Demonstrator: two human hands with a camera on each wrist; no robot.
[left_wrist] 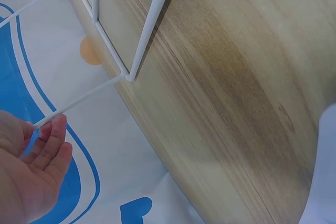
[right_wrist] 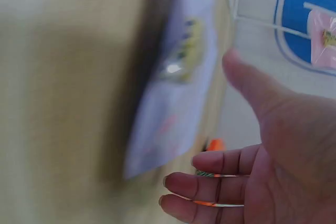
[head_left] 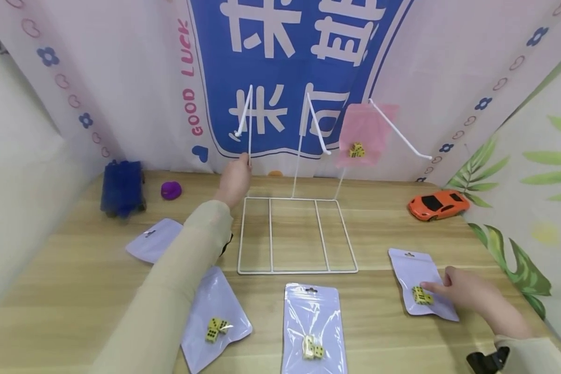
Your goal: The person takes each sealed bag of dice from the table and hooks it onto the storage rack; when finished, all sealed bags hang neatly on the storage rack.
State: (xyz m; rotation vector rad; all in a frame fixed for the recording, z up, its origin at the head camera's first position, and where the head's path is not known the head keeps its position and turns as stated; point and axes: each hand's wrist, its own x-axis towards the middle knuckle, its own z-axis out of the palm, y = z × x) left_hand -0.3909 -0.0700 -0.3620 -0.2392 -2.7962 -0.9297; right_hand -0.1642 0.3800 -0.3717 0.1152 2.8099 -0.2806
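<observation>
My left hand (head_left: 235, 179) pinches the left upright wire of a white wire rack (head_left: 298, 272). The left wrist view shows the thumb and fingertips meeting on that wire (left_wrist: 86, 96). Over at the right, my right hand (head_left: 474, 296) is above a lilac zip bag (head_left: 409, 266) holding yellow dice (head_left: 422, 295). In the right wrist view its fingers (right_wrist: 210, 186) are spread apart and hold nothing; the bag (right_wrist: 173, 114) is blurred beside them. A pink bag (head_left: 371, 122) with yellow dice hangs at the rack's right hook.
More lilac bags lie on the table: one front centre (head_left: 310, 311), one left of it (head_left: 215, 298), another (head_left: 156, 240) partly behind my left arm. A blue toy vehicle (head_left: 122, 188) and a purple object (head_left: 171, 190) are back left, an orange toy car (head_left: 439, 204) back right.
</observation>
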